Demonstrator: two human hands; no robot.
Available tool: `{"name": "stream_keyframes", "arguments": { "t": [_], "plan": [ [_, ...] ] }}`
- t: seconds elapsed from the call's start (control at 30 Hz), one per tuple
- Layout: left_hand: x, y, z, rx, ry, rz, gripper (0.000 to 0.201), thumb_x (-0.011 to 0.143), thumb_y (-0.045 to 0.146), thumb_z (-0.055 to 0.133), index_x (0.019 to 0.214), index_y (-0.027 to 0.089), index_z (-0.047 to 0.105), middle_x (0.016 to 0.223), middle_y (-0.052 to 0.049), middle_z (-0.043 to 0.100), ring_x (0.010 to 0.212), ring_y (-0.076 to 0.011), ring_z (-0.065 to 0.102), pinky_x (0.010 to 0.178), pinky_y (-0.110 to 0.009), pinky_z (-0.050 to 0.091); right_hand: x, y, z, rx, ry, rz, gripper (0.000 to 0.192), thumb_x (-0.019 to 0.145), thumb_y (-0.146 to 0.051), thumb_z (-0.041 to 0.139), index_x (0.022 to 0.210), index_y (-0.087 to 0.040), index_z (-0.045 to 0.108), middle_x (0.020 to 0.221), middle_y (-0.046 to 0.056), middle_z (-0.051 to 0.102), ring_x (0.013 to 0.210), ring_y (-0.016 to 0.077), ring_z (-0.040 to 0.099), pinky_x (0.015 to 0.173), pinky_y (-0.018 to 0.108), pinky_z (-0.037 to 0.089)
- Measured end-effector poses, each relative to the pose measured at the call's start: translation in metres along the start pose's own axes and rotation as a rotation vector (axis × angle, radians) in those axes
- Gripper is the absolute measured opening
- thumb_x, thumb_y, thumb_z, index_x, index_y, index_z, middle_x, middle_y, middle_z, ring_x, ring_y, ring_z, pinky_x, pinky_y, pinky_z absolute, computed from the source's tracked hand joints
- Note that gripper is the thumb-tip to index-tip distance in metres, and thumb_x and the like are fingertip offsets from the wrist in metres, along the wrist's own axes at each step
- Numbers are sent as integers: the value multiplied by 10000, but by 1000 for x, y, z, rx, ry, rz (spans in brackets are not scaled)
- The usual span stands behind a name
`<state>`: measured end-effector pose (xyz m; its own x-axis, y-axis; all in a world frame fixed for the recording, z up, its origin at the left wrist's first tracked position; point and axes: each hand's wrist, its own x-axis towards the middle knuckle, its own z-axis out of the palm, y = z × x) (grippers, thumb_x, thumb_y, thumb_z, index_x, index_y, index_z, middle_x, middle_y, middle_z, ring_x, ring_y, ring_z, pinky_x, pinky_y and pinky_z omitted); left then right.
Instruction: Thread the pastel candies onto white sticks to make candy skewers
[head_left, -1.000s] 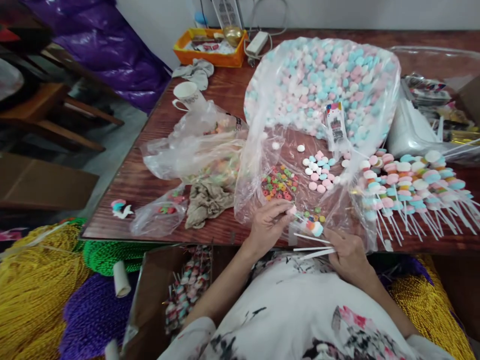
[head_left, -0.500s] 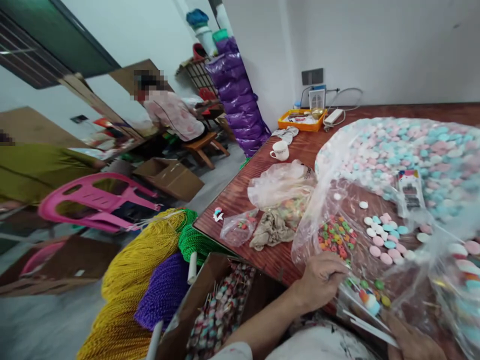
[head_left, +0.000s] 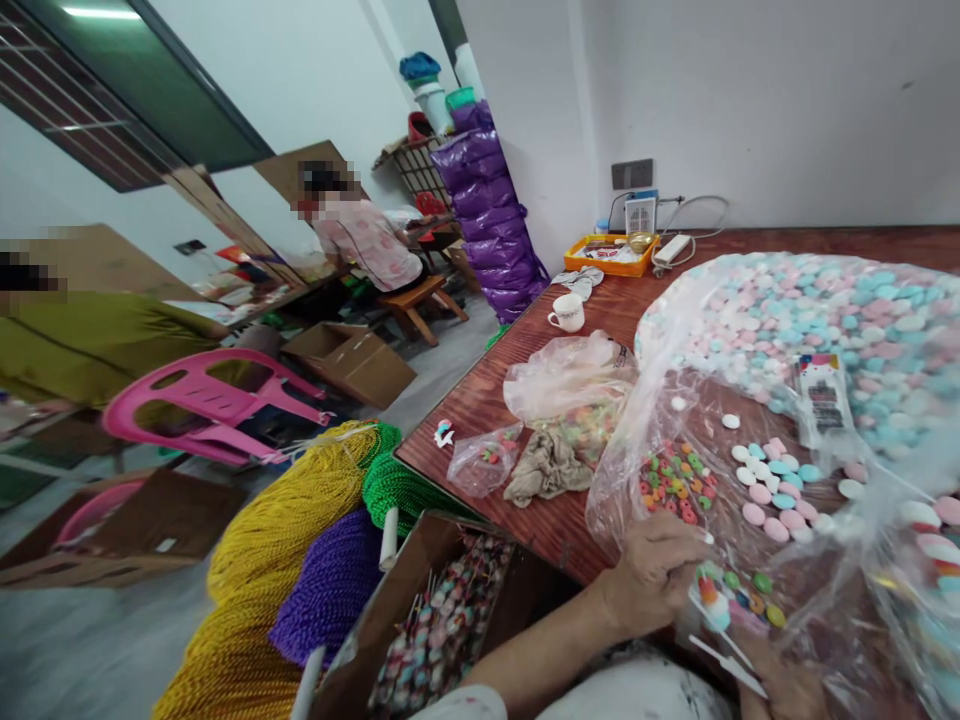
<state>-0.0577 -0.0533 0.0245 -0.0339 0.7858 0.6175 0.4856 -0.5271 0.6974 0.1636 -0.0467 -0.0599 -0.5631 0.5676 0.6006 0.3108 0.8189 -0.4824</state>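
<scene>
My left hand [head_left: 660, 570] is closed in a pinch over the near edge of the clear plastic sheet [head_left: 615, 500]. A small white tip shows at its fingertips; what it belongs to is not clear. My right hand [head_left: 784, 670], at the bottom edge, is closed around thin white sticks [head_left: 724, 658]. Just beyond its fingers is a rainbow-coloured candy piece [head_left: 709, 592] with a white-and-blue end. Round green and yellow pieces [head_left: 765, 597] lie beside it. Small red, orange and green rings [head_left: 675, 480] and pink, white and blue round candies [head_left: 776, 490] lie on the plastic.
A big bag of pastel candies [head_left: 817, 310] fills the table's far right. Leftward are a crumpled cloth [head_left: 547, 468], bags and a cup [head_left: 568, 313]. Below stands a carton of candy sticks [head_left: 442, 620], beside yellow cord bundles [head_left: 277, 540]. Two people sit farther left.
The view has shifted slightly. My right hand has moved left and down, closer to my left hand, and the white sticks have turned steeper. My left hand stays pinched.
</scene>
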Motion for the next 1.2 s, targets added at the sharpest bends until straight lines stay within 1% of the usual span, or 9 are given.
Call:
{"name": "stream_keyframes", "arguments": {
  "t": [0.13,0.3,0.43,0.57,0.77,0.87,0.97,1.1,1.2],
  "plan": [
    [6,8,0,-77,105,-152,423,812,186,695,1224,184,598,1074,-117,666,982,-187,652,864,-317,557,-6,0,0,-20,11,85,315,858,-122,513,1109,-179,694,975,86,774,803,225,760,651,265,630],
    [3,8,0,-139,-106,-86,288,882,126,577,1155,189,641,1163,-133,674,1083,-196,653,946,-336,531,-9,0,0,-33,11,96,324,854,-126,491,1113,-183,676,951,84,776,767,221,761,641,266,626],
    [-12,11,8,-208,-76,-164,350,921,156,525,1262,211,584,1238,-139,655,1199,-220,601,1024,-413,491,1,-19,-4,-2,35,202,348,838,-121,461,1123,-189,650,899,76,772,729,224,747,618,302,610],
    [-26,12,17,-339,-62,-211,363,947,179,483,1287,257,582,1348,-118,591,1223,-231,584,1026,-444,484,16,-35,-10,133,-120,386,389,801,-65,411,1066,-195,665,847,50,750,749,195,722,692,305,588],
    [-32,16,27,-359,-318,-251,327,952,208,486,1234,245,647,1301,-114,630,1221,-230,584,1036,-408,472,31,-42,-15,248,4,355,336,758,-36,402,928,-192,645,741,22,704,652,151,676,620,241,544],
    [-29,17,29,-304,-343,-271,317,954,220,491,1226,239,653,1272,-110,652,1200,-225,604,1040,-414,473,35,-44,-22,256,46,380,291,810,-60,413,912,-193,651,723,23,693,647,155,663,645,255,547],
    [-20,8,20,-269,-265,-288,345,947,245,511,1277,233,611,1277,-114,650,1175,-226,620,1011,-419,495,34,-34,-35,193,94,474,253,855,-100,442,921,-184,671,747,30,701,667,167,662,654,266,541],
    [-3,-23,-4,-96,13,-364,330,912,240,571,1238,210,615,1109,-82,712,900,-169,694,811,-324,566,22,-12,-49,36,143,590,222,875,-123,457,823,-179,666,648,0,652,561,147,602,561,238,487],
    [13,-45,-13,191,-104,-255,164,874,223,615,1003,180,707,937,-51,731,863,-166,671,826,-319,535,12,-3,-49,-41,110,603,225,858,-119,462,872,-183,677,701,11,692,607,165,640,590,252,504]
  ]
}}
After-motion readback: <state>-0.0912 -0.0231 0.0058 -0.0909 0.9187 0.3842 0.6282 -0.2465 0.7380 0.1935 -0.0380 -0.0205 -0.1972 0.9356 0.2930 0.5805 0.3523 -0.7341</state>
